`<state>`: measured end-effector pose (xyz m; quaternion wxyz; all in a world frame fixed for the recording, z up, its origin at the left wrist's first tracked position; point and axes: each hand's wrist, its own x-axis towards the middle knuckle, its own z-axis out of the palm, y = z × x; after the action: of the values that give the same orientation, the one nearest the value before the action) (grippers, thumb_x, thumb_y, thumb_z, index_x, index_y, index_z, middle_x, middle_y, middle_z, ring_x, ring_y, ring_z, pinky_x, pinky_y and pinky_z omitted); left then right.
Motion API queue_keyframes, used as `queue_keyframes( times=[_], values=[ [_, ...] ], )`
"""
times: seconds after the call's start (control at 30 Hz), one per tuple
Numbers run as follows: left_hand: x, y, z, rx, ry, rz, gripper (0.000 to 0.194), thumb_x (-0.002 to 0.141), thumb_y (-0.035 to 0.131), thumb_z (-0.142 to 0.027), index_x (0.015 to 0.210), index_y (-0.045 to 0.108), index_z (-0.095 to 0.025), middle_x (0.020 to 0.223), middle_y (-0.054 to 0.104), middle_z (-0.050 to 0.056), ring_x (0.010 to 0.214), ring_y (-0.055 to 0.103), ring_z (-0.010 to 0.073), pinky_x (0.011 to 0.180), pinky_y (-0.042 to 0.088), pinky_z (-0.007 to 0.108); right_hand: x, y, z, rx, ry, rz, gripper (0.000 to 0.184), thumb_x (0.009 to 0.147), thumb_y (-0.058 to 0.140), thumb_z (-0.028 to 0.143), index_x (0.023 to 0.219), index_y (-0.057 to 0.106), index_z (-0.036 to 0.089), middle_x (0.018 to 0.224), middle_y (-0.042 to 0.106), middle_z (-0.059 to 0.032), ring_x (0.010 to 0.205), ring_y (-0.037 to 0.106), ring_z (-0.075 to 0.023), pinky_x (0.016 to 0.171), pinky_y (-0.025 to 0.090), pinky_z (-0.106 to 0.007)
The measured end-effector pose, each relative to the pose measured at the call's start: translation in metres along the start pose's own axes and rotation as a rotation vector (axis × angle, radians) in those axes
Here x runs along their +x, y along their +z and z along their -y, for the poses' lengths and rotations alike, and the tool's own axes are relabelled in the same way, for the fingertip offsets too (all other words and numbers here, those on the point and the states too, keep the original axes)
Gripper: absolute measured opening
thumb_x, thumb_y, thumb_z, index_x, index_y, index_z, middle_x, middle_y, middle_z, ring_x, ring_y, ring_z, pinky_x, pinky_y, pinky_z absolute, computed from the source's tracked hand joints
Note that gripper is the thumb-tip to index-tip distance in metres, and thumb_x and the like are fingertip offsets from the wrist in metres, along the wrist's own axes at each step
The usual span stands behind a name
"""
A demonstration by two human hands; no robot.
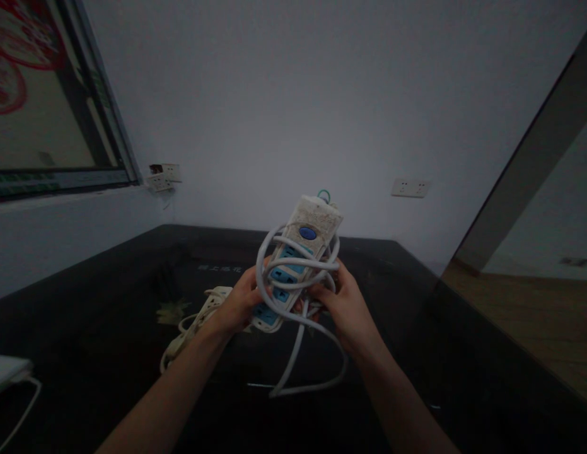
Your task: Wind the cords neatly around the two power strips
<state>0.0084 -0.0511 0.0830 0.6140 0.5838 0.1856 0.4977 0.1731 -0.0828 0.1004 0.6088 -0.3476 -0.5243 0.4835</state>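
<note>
Power strips numbered two: a blue-socketed strip [284, 276] and a whitish strip [198, 321]. Hands numbered two: left hand [244, 291], right hand [339, 297]. One black table [406, 315], one window [42, 120] and one blue switch [308, 233] were counted.

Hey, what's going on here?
A person is holding up a dirty white plastic power strip with blue sockets, tilted, above a glossy black table. The left hand grips its lower left side; the right hand is among the loops of a thick whitish cord, its exact grip partly hidden. The cord crosses the strip's front loosely, one loop hanging below. A cream plastic power strip lies on the table beyond the left forearm.
</note>
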Motion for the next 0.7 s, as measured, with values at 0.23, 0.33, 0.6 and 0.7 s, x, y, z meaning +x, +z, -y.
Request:
queue_keyframes(
  times=[0.23,0.33,0.6,0.7],
  values=[
    [0.007,0.005,-0.006,-0.290,-0.074,-0.079,0.057,0.063,0.072,-0.052,0.107,0.065,-0.016,0.094,0.074,0.010,0.086,0.069,0.0290,0.068,0.057,0.034,0.009,-0.024,0.008,0.239,0.183,0.316,0.036,0.072,0.072,0.036,0.101,0.058,0.021,0.092,0.068,-0.0029,0.070,0.065,-0.0135,0.064,0.056,-0.027],
    [0.008,0.003,-0.011,-0.409,-0.142,-0.044,0.056,0.066,0.069,-0.050,0.109,0.062,-0.014,0.093,0.073,0.011,0.078,0.070,0.0268,0.058,0.057,0.032,0.013,-0.032,0.008,0.255,0.156,0.389,0.030,0.078,0.065,0.033,0.105,0.061,0.021,0.099,0.068,-0.0043,0.072,0.064,-0.0123,0.063,0.055,-0.026],
    [0.006,0.004,-0.009,-0.500,-0.195,0.025,0.051,0.071,0.067,-0.050,0.105,0.063,-0.013,0.074,0.072,0.008,0.054,0.064,0.0160,0.041,0.047,0.019,0.009,-0.021,0.005,0.118,-0.097,0.264,0.039,0.057,0.083,0.027,0.085,0.057,0.024,0.106,0.065,-0.0044,0.092,0.064,-0.0203,0.072,0.054,-0.032],
    [0.005,0.007,-0.007,-0.505,-0.221,0.011,0.049,0.070,0.069,-0.051,0.101,0.064,-0.014,0.070,0.072,0.006,0.050,0.063,0.0152,0.041,0.047,0.020,0.007,-0.022,0.006,0.083,-0.157,0.219,0.037,0.055,0.085,0.029,0.080,0.057,0.023,0.106,0.066,-0.0043,0.090,0.064,-0.0203,0.073,0.054,-0.032]
  ],
)
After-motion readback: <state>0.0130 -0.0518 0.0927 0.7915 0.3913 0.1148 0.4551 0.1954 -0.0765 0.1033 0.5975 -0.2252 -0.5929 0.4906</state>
